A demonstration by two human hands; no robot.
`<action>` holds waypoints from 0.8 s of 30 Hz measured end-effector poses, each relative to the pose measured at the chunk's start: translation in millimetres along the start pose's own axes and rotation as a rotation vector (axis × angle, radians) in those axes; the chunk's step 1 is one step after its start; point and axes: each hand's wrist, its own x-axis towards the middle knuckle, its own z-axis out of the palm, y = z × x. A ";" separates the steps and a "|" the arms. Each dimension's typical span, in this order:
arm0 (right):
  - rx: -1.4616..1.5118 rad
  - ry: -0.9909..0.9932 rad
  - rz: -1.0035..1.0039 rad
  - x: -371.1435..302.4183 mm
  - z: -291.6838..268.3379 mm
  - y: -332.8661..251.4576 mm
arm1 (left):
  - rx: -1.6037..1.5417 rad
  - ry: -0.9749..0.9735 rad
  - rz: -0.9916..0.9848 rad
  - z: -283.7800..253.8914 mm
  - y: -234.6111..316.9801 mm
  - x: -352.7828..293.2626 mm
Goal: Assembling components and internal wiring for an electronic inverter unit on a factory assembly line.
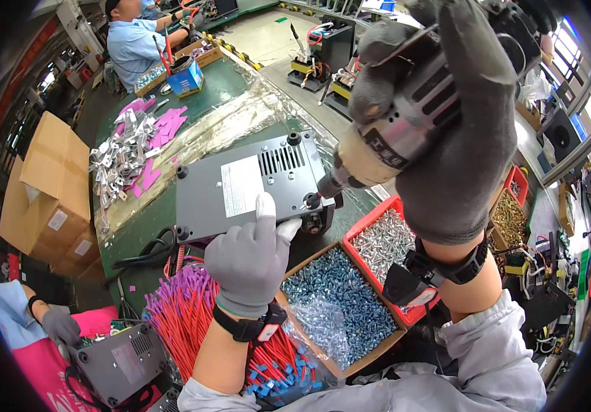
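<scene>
My right hand (471, 151), in a grey glove, grips a power screwdriver (395, 134) tilted down to the left. Its tip meets the near right corner of a dark grey metal casing (206, 182), at a black rubber foot (312, 200). Whether a screw sits under the tip is hard to make out. The casing lies with vent slots, a white label (242, 185) and several rubber feet facing up. At its near edge rests my left hand (249, 257), gloved and holding nothing visible, with index finger and thumb stretched out, the index finger on the panel.
Blue-silver screws fill a cardboard box (343, 373); a red bin (416, 316) of silver screws adjoins it. Red cables (189, 316) bundle nearby. Metal brackets (127, 151) are heaped at left, beside cartons (55, 192). Co-workers (130, 48) stand far left and near left, one handling another casing (122, 364).
</scene>
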 end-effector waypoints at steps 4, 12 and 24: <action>-0.216 -0.073 -0.196 -7.0 4.6 23.3 | 0.018 -0.044 -0.021 -5.1 -5.4 -3.3; 0.168 -0.224 0.188 -2.2 -6.1 11.3 | -0.006 -0.085 -0.047 -2.5 -1.4 -2.7; 0.808 -0.446 0.718 57.2 -43.4 -11.2 | -0.069 -0.014 -0.068 1.0 -1.0 -2.7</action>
